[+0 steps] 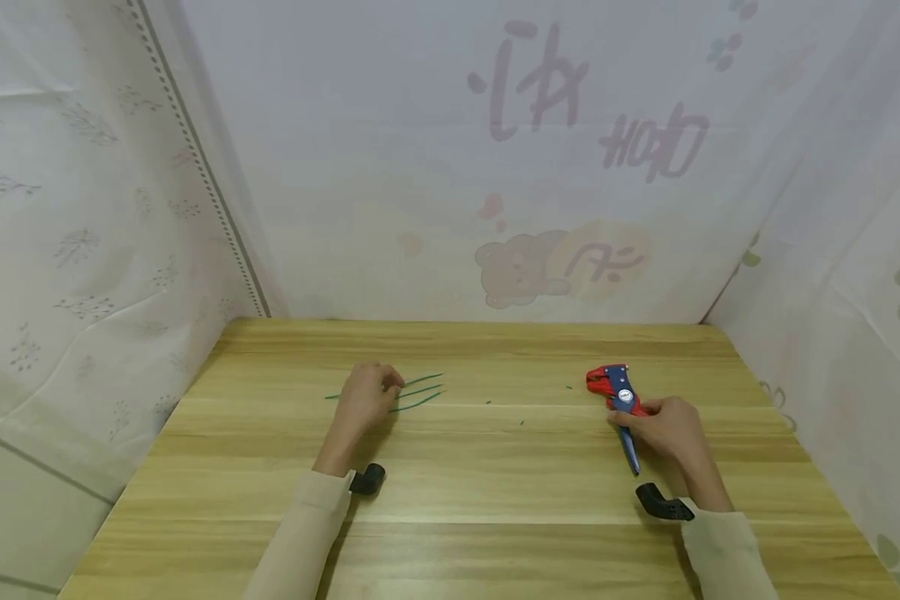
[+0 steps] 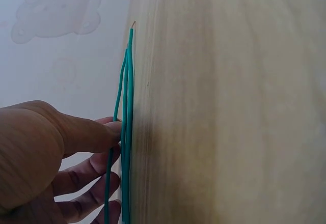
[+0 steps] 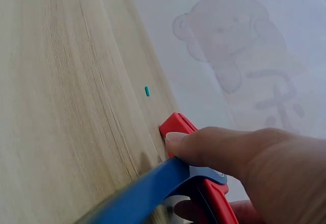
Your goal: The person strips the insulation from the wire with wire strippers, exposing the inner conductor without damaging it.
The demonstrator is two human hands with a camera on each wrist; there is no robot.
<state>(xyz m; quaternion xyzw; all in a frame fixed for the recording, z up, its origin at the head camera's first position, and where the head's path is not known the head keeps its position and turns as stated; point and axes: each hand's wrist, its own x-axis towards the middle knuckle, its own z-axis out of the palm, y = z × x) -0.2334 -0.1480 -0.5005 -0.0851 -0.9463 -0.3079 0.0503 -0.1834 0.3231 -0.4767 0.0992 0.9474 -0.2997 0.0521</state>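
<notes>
On the left of the table, my left hand (image 1: 363,396) pinches one thin green wire (image 2: 120,89) between thumb and fingers. Other green wires (image 1: 427,401) lie beside it on the wood, pointing right, and the nearest end in the left wrist view shows bare copper. My right hand (image 1: 667,425) holds a red and blue wire stripper (image 1: 624,396) at the right, its thumb across the tool's side. The stripper's red head points away from me and its blue handle reaches back towards me. Part of the grip is hidden by the hand.
Tiny green insulation bits (image 1: 522,422) are scattered on the wooden table (image 1: 480,483) between the hands. A printed curtain (image 1: 390,167) hangs along the table's back edge, with more cloth at both sides. Black wrist-worn pieces (image 1: 663,504) stick out from the sleeves.
</notes>
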